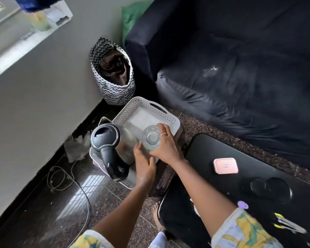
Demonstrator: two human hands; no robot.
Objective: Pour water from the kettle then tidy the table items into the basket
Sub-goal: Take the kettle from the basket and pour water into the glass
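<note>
The grip of the right hand (165,146) is clamping round the glass (151,138) low over the basket (132,108), beside the kettle (105,138), while the left hand (144,164) is hovering open alongside. The glass is wanting a gentle, upright landing clear of the kettle.

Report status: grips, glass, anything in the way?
Right grip holds glass over basket. Left grip beside glass, holding nothing. Kettle in basket, close alongside. Pink case on table.

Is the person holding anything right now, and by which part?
The right hand grips a clear glass round its side wall, over the white basket. The left hand lies beside it; whether it holds it cannot be told.
</note>
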